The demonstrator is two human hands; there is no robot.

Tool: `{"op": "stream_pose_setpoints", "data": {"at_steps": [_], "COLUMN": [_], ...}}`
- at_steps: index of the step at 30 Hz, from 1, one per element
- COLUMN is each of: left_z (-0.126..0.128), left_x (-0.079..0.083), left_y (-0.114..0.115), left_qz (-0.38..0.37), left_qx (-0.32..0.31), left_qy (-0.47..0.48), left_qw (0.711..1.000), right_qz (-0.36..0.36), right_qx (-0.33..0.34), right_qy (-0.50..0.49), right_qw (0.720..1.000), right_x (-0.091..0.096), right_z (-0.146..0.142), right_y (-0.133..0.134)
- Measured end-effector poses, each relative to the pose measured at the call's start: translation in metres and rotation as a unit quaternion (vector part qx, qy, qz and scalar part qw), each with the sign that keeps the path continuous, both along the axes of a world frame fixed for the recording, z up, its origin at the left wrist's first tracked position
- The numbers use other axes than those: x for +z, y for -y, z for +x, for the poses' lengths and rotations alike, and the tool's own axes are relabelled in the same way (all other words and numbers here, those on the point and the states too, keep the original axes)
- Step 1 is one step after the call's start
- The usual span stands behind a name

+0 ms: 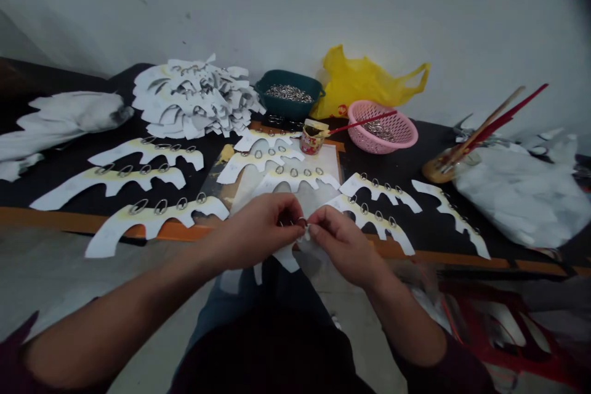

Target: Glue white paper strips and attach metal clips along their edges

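Observation:
My left hand [258,231] and my right hand [344,246] meet at the table's front edge, fingertips close together. Between them, my left fingers pinch a small metal ring [301,220]. My right fingers hold a white paper card [287,257], most of it hidden by my hands. Just beyond my hands lie several arched white cards, each with a yellow glue band and a row of metal rings. The closest are one to the right [369,225] and one to the left [152,218].
A heap of ringed cards [194,98] lies at the back. Behind it are a green tub of metal rings [289,95], a glue pot with a brush [313,137], a pink basket [381,129] and a yellow plastic bag [364,83]. A red stool [503,332] stands below right.

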State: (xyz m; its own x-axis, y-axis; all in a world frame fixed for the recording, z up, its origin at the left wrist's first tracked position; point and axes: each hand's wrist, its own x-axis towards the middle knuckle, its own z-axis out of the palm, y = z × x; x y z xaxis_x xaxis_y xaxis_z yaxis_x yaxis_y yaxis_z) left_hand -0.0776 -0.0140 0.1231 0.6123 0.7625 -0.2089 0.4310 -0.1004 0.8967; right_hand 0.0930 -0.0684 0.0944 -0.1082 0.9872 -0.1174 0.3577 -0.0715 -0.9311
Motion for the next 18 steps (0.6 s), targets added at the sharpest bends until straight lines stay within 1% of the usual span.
{"op": "stream_pose_setpoints", "data": {"at_steps": [2, 3, 4, 5, 6, 7, 8, 9, 10, 11, 14, 16, 18], "left_z": [0.000, 0.001, 0.002, 0.004, 0.005, 0.007, 0.009, 0.011, 0.013, 0.015, 0.024, 0.031, 0.036], "left_x": [0.000, -0.005, -0.011, -0.019, -0.028, -0.037, -0.045, -0.052, -0.058, -0.063, -0.074, -0.080, -0.084], "left_y": [-0.014, -0.018, -0.020, -0.020, -0.017, -0.013, -0.006, 0.002, 0.011, 0.020, 0.042, 0.050, 0.053], "left_qz": [-0.027, -0.010, 0.036, 0.109, 0.196, 0.282, 0.352, 0.398, 0.421, 0.427, 0.413, 0.409, 0.408], "left_qx": [-0.065, -0.075, -0.065, -0.040, -0.006, 0.032, 0.066, 0.093, 0.114, 0.129, 0.163, 0.186, 0.209], "left_qy": [0.001, -0.006, -0.018, -0.032, -0.045, -0.052, -0.052, -0.047, -0.039, -0.030, -0.021, -0.032, -0.037], "left_qw": [0.998, 0.997, 0.997, 0.993, 0.980, 0.957, 0.932, 0.911, 0.899, 0.895, 0.896, 0.893, 0.888], "right_qz": [-0.078, -0.109, -0.137, -0.159, -0.171, -0.171, -0.162, -0.147, -0.128, -0.107, -0.048, -0.026, -0.014], "right_qx": [-0.042, -0.071, -0.101, -0.131, -0.161, -0.187, -0.209, -0.225, -0.235, -0.237, -0.224, -0.213, -0.206], "right_qy": [-0.088, -0.128, -0.164, -0.194, -0.215, -0.221, -0.216, -0.200, -0.178, -0.154, -0.078, -0.037, -0.013], "right_qw": [0.992, 0.983, 0.972, 0.959, 0.948, 0.942, 0.940, 0.942, 0.947, 0.953, 0.970, 0.976, 0.978], "right_x": [-0.004, -0.008, -0.014, -0.021, -0.027, -0.034, -0.039, -0.043, -0.045, -0.047, -0.047, -0.048, -0.051], "right_z": [0.000, -0.001, -0.001, -0.003, -0.004, -0.004, -0.005, -0.005, -0.004, -0.004, -0.004, -0.004, -0.006], "right_y": [0.001, 0.002, 0.004, 0.006, 0.009, 0.011, 0.014, 0.016, 0.019, 0.021, 0.027, 0.031, 0.034]}}
